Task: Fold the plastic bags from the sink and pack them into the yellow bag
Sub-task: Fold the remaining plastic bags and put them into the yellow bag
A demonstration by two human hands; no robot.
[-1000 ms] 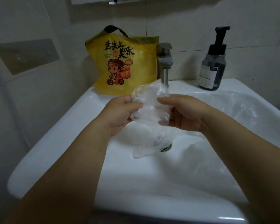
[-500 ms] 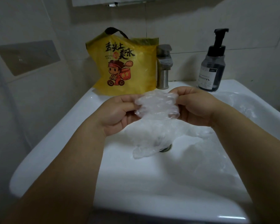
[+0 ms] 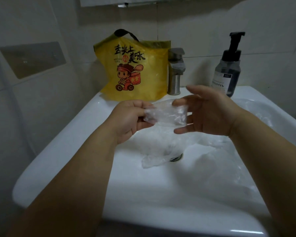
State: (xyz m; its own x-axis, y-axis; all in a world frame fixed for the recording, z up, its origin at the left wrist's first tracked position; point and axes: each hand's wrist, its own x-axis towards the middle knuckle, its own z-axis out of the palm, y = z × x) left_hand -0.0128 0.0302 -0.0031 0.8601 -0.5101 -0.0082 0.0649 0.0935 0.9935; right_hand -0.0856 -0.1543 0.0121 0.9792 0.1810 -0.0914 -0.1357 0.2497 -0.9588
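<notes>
Head view, looking down over a white sink at two bare forearms reaching in from the bottom of the frame. The left hand is held above the basin, its grip clenched on the left end of a small folded clear bag, pinched between thumb and fingers. The bag is a flat, crinkled strip lying level in the air between the two hands. The right hand is at the bag's right end with its grip released, fingers spread and straight, palm facing left; one fingertip lies at the bag's upper right edge, though whether it touches cannot be told. Below the hands, loose clear bags lie crumpled in the basin, one partly covering the drain, with more plastic spread toward the right side. On the sink's back rim a yellow bag with a black handle and a cartoon print stands upright, just left of a metal tap. A dark pump bottle stands at the right of the tap, well apart from it
</notes>
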